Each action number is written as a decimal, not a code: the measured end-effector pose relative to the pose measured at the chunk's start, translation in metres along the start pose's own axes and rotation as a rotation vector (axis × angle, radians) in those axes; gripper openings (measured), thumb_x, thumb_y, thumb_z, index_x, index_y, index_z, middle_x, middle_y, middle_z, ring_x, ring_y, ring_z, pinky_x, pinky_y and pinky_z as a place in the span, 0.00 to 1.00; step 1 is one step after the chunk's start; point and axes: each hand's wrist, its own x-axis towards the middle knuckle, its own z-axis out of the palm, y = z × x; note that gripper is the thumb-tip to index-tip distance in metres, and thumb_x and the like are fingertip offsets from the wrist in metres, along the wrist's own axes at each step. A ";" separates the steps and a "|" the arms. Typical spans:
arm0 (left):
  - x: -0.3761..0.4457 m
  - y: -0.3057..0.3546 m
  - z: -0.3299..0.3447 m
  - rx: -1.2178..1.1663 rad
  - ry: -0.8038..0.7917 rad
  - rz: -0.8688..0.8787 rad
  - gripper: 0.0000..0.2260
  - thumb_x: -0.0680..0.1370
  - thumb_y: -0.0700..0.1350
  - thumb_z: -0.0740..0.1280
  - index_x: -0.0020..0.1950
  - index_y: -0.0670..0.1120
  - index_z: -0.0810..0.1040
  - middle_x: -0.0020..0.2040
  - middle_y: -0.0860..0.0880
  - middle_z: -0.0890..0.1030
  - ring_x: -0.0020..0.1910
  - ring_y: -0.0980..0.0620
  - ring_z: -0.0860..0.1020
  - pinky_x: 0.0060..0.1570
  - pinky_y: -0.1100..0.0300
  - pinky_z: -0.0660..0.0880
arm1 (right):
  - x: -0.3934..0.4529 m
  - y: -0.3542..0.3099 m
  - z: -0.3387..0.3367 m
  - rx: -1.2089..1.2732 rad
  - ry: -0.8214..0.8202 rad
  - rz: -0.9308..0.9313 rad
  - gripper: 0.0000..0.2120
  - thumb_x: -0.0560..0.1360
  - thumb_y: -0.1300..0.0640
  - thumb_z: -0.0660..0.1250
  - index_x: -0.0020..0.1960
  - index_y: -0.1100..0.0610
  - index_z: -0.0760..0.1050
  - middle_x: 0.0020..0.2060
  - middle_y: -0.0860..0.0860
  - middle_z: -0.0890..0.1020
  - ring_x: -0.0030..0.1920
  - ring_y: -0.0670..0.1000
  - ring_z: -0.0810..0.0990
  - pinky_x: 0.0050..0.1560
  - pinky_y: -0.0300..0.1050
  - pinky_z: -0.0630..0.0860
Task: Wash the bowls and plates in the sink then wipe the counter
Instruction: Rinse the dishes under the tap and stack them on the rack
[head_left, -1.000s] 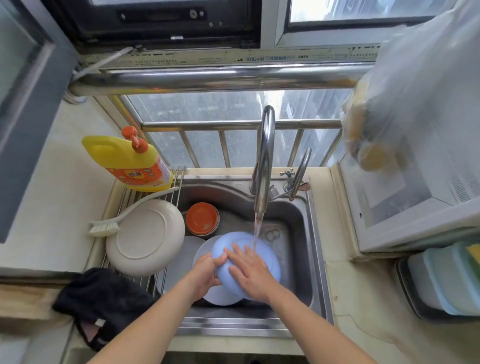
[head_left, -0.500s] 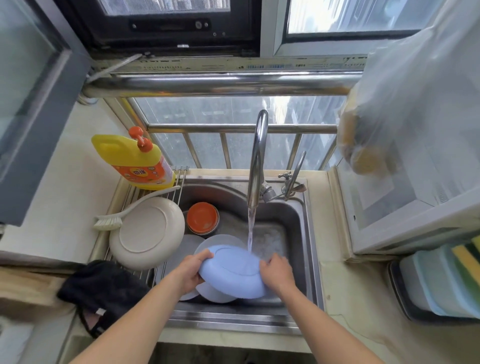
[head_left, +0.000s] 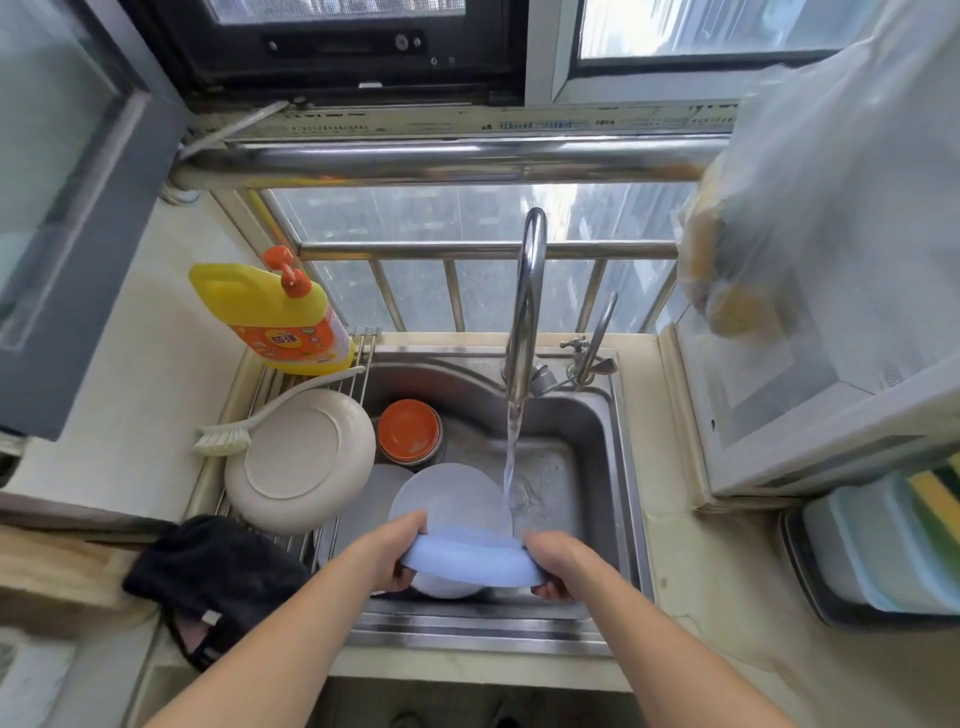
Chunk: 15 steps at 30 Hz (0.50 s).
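Blue plastic is what both hands are busy with: a pale blue plate (head_left: 470, 558) is held nearly edge-on over the front of the steel sink (head_left: 587, 410), the left hand (head_left: 392, 551) curled round its left rim and the right hand (head_left: 553, 564) curled round its right rim, fingers tucked underneath. Water runs from the tap (head_left: 527, 306) in a stream that falls just behind the held plate and lands on the sink floor, not on the plate itself. Judging from this, the washing is well under way but far from over. One cream plate (head_left: 298, 460) already lies upside down on the wire rack (head_left: 358, 358) at the sink's left edge, with a white dish brush (head_left: 244, 423) beside it, so that piece looks done. Left in the basin are an orange bowl (head_left: 409, 430) near the back, a clear plate (head_left: 449, 496) directly behind the held one, and at least one more pale dish (head_left: 371, 499) to its left. A yellow detergent bottle (head_left: 275, 314) stands behind the rack. A black cloth (head_left: 208, 566) lies bunched on the counter (head_left: 727, 613) at front left, untouched, so the wiping appears not yet begun.
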 end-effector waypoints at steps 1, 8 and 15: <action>0.000 -0.002 0.000 0.028 0.012 0.021 0.09 0.68 0.46 0.66 0.45 0.45 0.70 0.34 0.48 0.72 0.33 0.50 0.72 0.30 0.64 0.69 | -0.002 0.001 0.004 -0.002 0.010 -0.012 0.13 0.80 0.52 0.57 0.39 0.56 0.70 0.28 0.53 0.72 0.24 0.49 0.69 0.22 0.36 0.62; 0.021 -0.024 -0.023 0.383 0.159 0.312 0.34 0.68 0.63 0.60 0.66 0.42 0.78 0.61 0.41 0.80 0.57 0.41 0.80 0.61 0.50 0.77 | -0.011 0.013 0.043 -0.014 0.157 -0.115 0.15 0.82 0.53 0.53 0.40 0.54 0.70 0.33 0.50 0.72 0.31 0.49 0.71 0.27 0.41 0.67; -0.034 -0.021 -0.042 0.441 0.337 0.448 0.27 0.80 0.55 0.59 0.72 0.39 0.72 0.71 0.37 0.72 0.66 0.37 0.74 0.64 0.50 0.71 | -0.030 0.013 0.080 0.139 0.327 -0.237 0.24 0.78 0.43 0.56 0.57 0.62 0.76 0.46 0.58 0.80 0.40 0.59 0.80 0.37 0.44 0.76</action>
